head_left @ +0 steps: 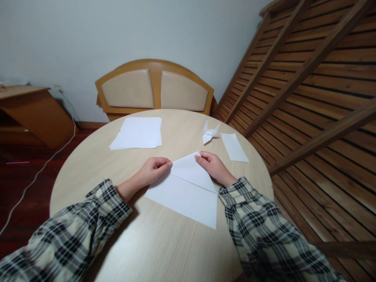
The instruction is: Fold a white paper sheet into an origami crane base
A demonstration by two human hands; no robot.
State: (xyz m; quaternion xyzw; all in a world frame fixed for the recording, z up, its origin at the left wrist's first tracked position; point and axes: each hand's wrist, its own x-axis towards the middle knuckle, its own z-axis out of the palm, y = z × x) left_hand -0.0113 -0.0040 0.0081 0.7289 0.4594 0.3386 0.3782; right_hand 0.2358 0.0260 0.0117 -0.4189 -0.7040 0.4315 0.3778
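A white sheet of paper (188, 192) lies on the round light-wood table (152, 243), with its far part folded over into a triangular flap. My left hand (154, 169) pinches the left corner of that flap, fingers curled. My right hand (214, 166) grips the flap's far right edge, fingers pressed onto the paper. Both sleeves are checked.
A stack of white sheets (138, 133) lies at the table's far left. A small folded paper figure (210, 134) and a narrow paper strip (234, 147) lie at the far right. A wooden chair (154, 90) stands behind the table; slatted wooden panels (317, 98) lean at the right.
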